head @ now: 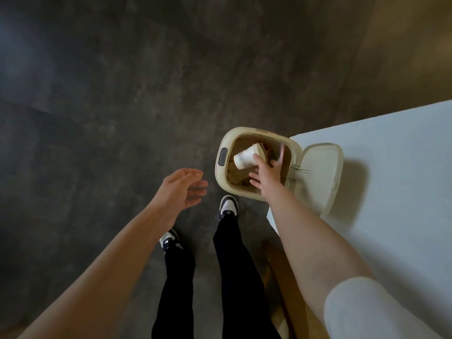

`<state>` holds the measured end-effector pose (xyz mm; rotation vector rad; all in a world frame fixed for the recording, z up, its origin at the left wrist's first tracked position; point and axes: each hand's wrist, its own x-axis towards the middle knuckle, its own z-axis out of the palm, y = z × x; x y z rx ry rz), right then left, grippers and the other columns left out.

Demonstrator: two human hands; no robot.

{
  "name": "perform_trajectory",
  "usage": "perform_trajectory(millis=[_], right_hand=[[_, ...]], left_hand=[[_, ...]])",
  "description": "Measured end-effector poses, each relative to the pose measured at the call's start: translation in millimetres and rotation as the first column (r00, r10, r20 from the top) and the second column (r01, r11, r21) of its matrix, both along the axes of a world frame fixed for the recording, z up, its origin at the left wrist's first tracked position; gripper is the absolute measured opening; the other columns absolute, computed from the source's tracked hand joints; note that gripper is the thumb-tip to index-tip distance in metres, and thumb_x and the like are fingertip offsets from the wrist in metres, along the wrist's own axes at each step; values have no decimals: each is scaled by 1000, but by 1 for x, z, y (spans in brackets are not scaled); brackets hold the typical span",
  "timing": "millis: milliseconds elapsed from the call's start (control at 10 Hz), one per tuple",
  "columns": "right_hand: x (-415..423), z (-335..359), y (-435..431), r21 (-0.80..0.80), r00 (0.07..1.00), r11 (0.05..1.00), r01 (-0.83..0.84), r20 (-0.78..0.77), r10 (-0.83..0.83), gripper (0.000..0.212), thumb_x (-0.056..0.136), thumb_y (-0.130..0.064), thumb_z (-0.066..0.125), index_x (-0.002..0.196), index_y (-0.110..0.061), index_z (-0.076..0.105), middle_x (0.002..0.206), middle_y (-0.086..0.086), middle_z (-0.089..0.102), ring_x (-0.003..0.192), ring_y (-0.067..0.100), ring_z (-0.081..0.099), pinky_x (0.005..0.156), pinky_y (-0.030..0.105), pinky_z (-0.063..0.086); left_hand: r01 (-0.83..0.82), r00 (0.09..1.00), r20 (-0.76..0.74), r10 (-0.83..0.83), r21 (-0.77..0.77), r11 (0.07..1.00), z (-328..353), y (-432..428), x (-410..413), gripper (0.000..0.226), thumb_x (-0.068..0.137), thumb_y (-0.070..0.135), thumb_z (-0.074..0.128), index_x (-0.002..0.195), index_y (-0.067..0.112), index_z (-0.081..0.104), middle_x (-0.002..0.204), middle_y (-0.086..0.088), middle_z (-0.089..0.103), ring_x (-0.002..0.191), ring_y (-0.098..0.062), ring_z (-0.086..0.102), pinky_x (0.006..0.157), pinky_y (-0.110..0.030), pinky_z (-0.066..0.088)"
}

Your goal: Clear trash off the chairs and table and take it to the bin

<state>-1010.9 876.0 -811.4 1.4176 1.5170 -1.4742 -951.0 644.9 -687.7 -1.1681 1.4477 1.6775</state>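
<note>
Paper cup (245,157) lies tilted inside the bin (220,177), at eleven o'clock from the right hand (267,173), whose fingers spread straight above the opening, gripping nothing. Left hand (182,189), fingers relaxed and empty, hangs at the bin's eight o'clock. The lid (320,172) stands open at three o'clock.

The bin (226,143) is cream with a dark grey panel; the cup (245,157) white, trousers (234,265) black, shoes (228,204) black-and-white, floor (122,94) mottled grey-brown.
</note>
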Motion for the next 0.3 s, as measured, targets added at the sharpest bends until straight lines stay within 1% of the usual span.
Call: perform_trajectory(millis=[100, 200, 300], right_hand=[[-6, 8, 0, -21, 999, 999, -40, 28, 41, 84, 90, -38, 77, 156, -32, 26, 142, 15, 54, 106, 30, 70, 88, 45, 62], [-4, 21, -3, -14, 997, 997, -69, 19, 70, 79, 93, -35, 75, 155, -30, 28, 139, 15, 56, 103, 28, 70, 84, 41, 63], [-5, 37, -9, 0, 992, 992, -127, -9, 127, 71, 94, -36, 72, 153, -29, 32, 131, 14, 60, 99, 26, 71, 77, 37, 63]], left_hand=[[-28, 1000, 11, 28, -12, 1000, 0, -1, -3, 14, 99, 18, 59, 106, 15, 70, 99, -9, 77, 90, -23, 72, 76, -35, 54], [-29, 1000, 7, 29, 4, 1000, 8, 1, -3, 12, 99, 19, 60, 104, 16, 71, 99, -8, 77, 91, -24, 72, 78, -37, 55], [-29, 1000, -11, 30, 8, 1000, 20, 2, -10, 12, 98, 21, 61, 104, 16, 70, 96, -6, 77, 89, -23, 73, 79, -37, 56]])
